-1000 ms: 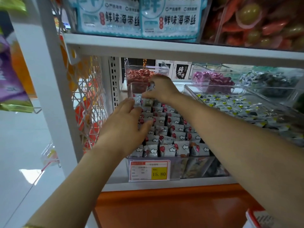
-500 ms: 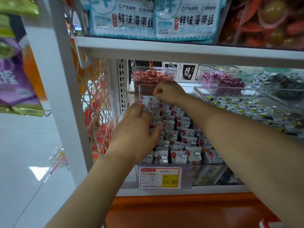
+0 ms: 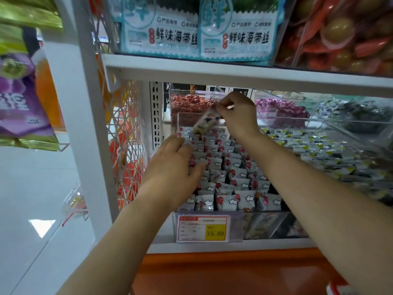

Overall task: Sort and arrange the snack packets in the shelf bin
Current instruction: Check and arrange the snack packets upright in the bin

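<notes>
Now | packet [image 3: 205, 122] dangles below right hand [image 3: 236, 116] | left hand [image 3: 172, 167] on rows [image 3: 234, 182]

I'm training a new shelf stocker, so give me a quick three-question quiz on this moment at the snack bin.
1. True or false: the right hand pinches a single packet held above the packet rows in the bin.
2. What is the left hand doing? A) hanging idle at the person's side B) resting on the left side of the packet rows C) gripping the shelf post
3. Fill in: the yellow part of the price tag reads ____.
Key: 1 true; 2 B; 3 15.80.
</notes>
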